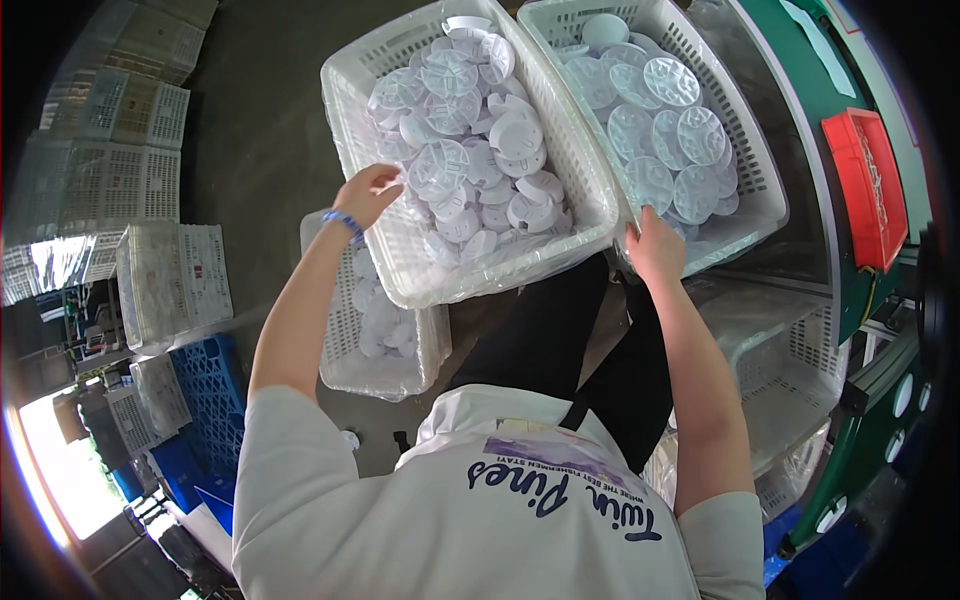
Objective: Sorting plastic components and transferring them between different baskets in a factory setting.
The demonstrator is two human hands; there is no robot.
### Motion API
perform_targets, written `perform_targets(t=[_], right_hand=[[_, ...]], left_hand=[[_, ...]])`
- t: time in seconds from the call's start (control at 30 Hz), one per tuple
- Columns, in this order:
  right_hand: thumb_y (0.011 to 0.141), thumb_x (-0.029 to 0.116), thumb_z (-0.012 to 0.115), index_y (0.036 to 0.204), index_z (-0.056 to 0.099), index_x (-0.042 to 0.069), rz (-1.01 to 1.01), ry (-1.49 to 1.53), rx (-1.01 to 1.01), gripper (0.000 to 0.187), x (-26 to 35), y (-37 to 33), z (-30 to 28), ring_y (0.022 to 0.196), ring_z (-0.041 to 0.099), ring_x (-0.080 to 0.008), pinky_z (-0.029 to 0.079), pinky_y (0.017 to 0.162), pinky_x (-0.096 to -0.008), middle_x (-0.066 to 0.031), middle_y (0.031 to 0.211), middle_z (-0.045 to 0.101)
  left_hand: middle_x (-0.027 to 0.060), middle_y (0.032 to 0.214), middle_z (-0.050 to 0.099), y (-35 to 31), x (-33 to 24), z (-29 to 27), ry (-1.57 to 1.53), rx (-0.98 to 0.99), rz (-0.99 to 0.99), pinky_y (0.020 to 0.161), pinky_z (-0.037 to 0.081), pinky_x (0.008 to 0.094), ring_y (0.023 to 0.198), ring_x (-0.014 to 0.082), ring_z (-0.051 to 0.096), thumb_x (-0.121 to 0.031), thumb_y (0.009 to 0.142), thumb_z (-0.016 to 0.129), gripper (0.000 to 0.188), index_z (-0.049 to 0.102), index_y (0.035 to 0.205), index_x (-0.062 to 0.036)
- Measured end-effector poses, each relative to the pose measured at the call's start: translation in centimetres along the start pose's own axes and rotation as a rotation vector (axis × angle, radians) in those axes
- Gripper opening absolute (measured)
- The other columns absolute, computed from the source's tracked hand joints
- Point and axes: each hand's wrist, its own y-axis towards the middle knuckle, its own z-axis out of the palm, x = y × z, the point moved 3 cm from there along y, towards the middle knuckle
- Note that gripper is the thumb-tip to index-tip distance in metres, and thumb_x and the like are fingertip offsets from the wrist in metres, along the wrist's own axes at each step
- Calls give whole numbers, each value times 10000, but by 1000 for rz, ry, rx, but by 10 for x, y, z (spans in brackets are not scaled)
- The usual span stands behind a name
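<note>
My left hand (370, 194) is at the left rim of a white plastic basket (345, 110), fingers slightly curled and apart above its edge. This basket is lined with clear film and heaped with white round plastic covers (445, 165), many with cut-out sides. No piece shows clearly in that hand. On the right, my right hand (656, 246) grips the near rim of a second white basket (765, 190), its thumb beside the corner of the first. Clear ribbed plastic discs (650, 180) fill this second basket. The undersides of my right fingers are hidden.
Below the left basket stands another lined basket (390, 380) with white parts. A green workbench (800, 60) with a red tray (860, 190) lies to the right, a white crate (790, 370) beneath. Stacked crates (175, 280) and blue pallets (205, 380) stand left.
</note>
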Motion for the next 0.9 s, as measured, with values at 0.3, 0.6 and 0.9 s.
perform_targets(t=[0.3,0.6,0.9], right_hand=[[841,293,570,984,518,44,33,-1,30,292,-3,7,-3,717,603,-384,454,614,-484,-174,736,622],[844,296,566,1027,524,52,-15,-85,-20,307,7,1,0,745,611,-371,461,634,-487,-171,795,630],[859,335,535,1023,505,50,55,-82,74,329,11,1,1,797,605,-399,462,667,-495,-191,848,634]], left_hand=[[227,1295,487,123,66,98,376,87,-533,969,415,405,1195,325,495,-583,636,687,949,405,1296,38],[224,1279,448,88,40,118,85,-276,-496,956,428,417,1190,371,459,-437,535,811,939,411,1271,-13],[197,1115,581,34,-1,100,-322,-313,-322,885,460,398,1045,319,574,-300,578,819,796,447,1235,-46]])
